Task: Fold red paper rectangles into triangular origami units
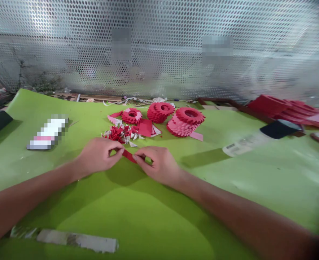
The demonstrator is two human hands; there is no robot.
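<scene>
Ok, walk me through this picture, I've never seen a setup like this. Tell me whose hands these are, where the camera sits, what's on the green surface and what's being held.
There is no machine here: a person works with two bare hands. The one picture comes from a camera worn on the person's head, looking forward and down, so the arms reach in from the bottom.

The left hand and right hand meet over a green sheet and pinch a small red paper strip between their fingertips, one grip at each end.

Just beyond lies a heap of small folded red and white paper pieces, a flat red paper square, and three ring-shaped stacks of folded red paper. A perforated metal screen stands behind.
</scene>
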